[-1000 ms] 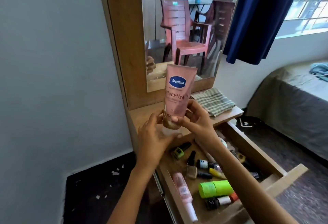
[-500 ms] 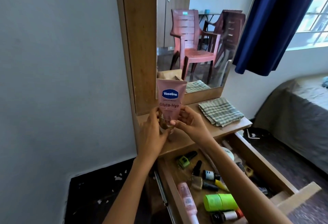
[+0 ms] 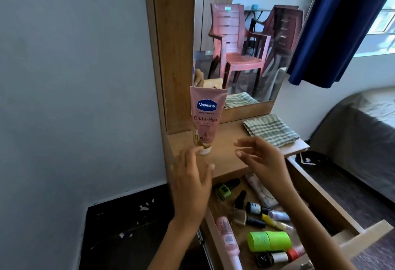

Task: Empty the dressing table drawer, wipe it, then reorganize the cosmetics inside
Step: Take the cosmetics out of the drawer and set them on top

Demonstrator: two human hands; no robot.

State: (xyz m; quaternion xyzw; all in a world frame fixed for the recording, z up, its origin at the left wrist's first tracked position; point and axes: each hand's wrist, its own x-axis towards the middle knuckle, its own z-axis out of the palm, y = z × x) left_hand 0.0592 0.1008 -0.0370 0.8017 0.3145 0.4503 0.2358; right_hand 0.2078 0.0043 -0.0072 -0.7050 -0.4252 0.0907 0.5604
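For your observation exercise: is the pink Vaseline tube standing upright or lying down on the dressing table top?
Upright. The pink Vaseline tube stands cap-down on the dressing table top, crimped end up, with both open hands clear of it.

Pink tube (image 3: 206, 118), green-checked cloth (image 3: 271, 130), lime-green bottle (image 3: 269, 241), navy curtain (image 3: 333, 26).

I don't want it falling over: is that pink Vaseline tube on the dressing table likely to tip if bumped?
Probably. The Vaseline tube stands tall on its small cap, so it looks top-heavy. Its soft body would likely flex, not break.
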